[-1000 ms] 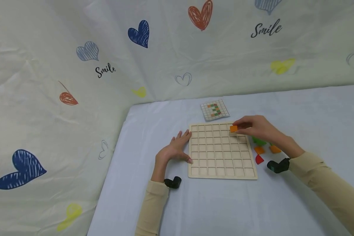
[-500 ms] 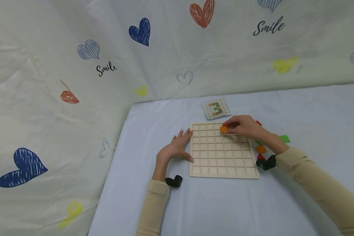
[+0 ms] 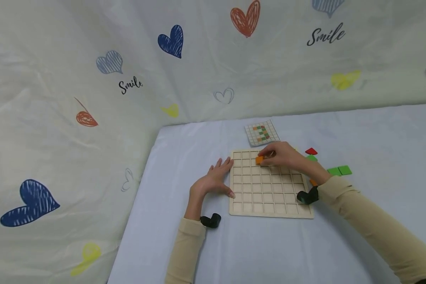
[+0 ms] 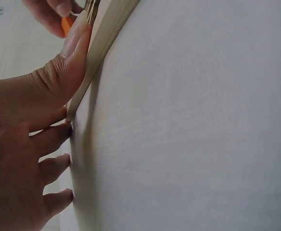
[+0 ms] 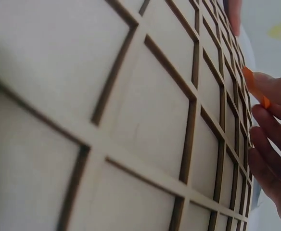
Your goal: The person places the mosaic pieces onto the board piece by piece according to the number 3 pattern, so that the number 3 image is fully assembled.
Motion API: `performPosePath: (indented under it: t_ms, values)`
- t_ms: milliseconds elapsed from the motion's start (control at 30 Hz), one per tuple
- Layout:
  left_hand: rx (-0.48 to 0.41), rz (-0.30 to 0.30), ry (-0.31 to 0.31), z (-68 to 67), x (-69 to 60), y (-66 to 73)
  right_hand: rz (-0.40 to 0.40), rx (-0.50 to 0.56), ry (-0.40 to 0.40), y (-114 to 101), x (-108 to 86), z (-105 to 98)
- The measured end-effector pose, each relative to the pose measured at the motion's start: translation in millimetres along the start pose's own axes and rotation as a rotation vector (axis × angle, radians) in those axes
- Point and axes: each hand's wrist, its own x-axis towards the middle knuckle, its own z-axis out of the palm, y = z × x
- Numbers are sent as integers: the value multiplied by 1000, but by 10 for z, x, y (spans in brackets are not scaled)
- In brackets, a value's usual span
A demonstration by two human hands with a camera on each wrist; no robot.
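Observation:
A wooden grid board [image 3: 262,193] lies flat on the white cloth, its squares framed by raised ridges. Along its left edge rests my left hand [image 3: 213,181], fingers spread and thumb on the rim; the left wrist view shows the thumb [image 4: 70,53] lying over the board's edge. My right hand [image 3: 284,156] pinches an orange square tile [image 3: 258,160] between thumb and fingers over the upper part of the board, near the third column from the left. In the right wrist view the orange tile [image 5: 256,89] is held tilted at the grid's surface.
Behind the board lies a pattern card [image 3: 262,133] with a coloured grid design. To the right are a red piece [image 3: 311,151], green tiles [image 3: 344,170] and an orange tile [image 3: 313,182] partly hidden by the right arm. A heart-printed cloth hangs behind the table.
My right hand has carried the orange tile leftward across the top of the board. The left hand stays at the board's left edge.

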Motion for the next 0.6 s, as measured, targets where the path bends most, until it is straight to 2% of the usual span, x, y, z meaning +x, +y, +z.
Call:
performPosePath:
  t_ms: [367,600]
  values:
    - [5,-6,6,8,-12,19,-68,-71,20,-31,84,122]
    - [9,-5,10,11,-11,2,-71,-112,14,-11,122,180]
